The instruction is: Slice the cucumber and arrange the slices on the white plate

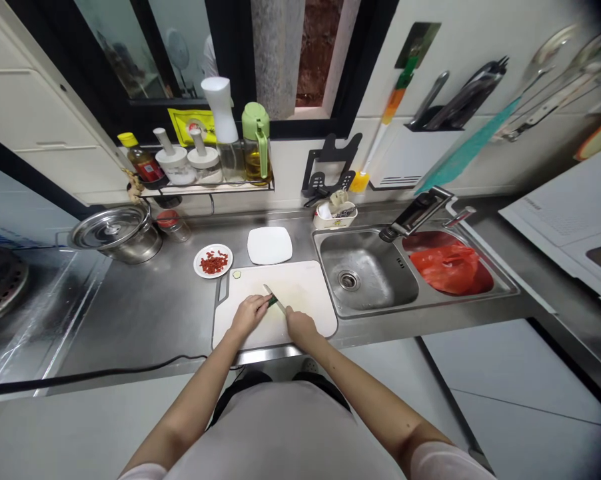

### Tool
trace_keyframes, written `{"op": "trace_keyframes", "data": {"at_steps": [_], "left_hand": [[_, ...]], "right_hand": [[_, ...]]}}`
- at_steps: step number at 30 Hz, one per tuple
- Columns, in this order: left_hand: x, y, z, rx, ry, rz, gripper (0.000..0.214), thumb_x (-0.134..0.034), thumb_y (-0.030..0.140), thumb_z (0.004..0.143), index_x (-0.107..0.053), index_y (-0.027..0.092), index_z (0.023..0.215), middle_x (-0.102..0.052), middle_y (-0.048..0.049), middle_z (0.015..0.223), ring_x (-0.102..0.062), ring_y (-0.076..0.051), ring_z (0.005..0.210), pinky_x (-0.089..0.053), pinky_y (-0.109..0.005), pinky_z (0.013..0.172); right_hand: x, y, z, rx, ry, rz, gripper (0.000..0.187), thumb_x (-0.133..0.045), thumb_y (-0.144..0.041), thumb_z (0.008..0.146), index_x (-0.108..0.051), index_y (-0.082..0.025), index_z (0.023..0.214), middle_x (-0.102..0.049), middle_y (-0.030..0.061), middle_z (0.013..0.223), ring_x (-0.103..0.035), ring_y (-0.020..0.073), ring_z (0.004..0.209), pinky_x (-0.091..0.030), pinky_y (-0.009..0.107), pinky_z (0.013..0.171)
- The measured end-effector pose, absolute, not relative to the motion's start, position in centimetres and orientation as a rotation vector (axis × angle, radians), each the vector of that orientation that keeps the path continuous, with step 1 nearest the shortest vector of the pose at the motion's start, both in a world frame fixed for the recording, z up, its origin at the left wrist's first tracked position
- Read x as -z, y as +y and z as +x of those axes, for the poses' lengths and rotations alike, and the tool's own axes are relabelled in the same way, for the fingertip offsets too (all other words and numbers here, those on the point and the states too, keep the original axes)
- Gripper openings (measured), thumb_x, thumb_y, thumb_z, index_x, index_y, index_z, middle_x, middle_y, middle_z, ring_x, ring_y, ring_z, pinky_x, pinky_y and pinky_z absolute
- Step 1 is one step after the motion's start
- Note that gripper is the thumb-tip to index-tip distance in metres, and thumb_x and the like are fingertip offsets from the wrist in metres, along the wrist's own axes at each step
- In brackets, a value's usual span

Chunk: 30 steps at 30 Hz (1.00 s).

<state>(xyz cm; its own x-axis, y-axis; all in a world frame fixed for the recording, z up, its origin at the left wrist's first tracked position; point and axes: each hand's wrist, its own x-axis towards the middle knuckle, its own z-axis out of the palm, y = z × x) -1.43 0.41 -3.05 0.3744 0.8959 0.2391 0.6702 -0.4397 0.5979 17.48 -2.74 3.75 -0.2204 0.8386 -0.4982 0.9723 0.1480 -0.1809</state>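
Note:
On the white cutting board (305,280), my right hand (301,328) is closed around the handle of a knife (279,305), its blade pointing away and to the left. My left hand (249,313) presses its curled fingers on a dark green piece of cucumber (272,301), mostly hidden under them. The blade lies right at the cucumber, by the left fingertips. A pale round cucumber slice (236,274) rests alone near the board's far left corner. Beyond the board are a white square plate (269,245) and a small white plate (197,268) holding dried red berries.
Right of the board is a steel sink (375,267), with a red plastic bag (445,267) in its second basin. A lidded steel pot (130,243) and a red-capped jar (173,225) stand at the left. Bottles fill a wall rack (210,189). A black cable (105,379) crosses the front edge.

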Motion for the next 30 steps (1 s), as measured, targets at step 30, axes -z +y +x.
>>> {"op": "trace_keyframes", "data": {"at_steps": [30], "left_hand": [[2.0,0.0,-1.1,-0.64,1.45,2.229,0.032,-0.046,0.027,0.092,-0.062,0.025,0.12,-0.068,-0.0049,0.102,-0.06,-0.018,0.095,-0.048,-0.032,0.087]], "right_hand": [[-3.7,-1.3,16.7,0.683,2.208,1.759,0.032,-0.034,-0.005,0.087,-0.046,-0.012,0.115,-0.068,0.0148,0.094,-0.065,0.0217,0.094,-0.046,0.03,0.077]]}}
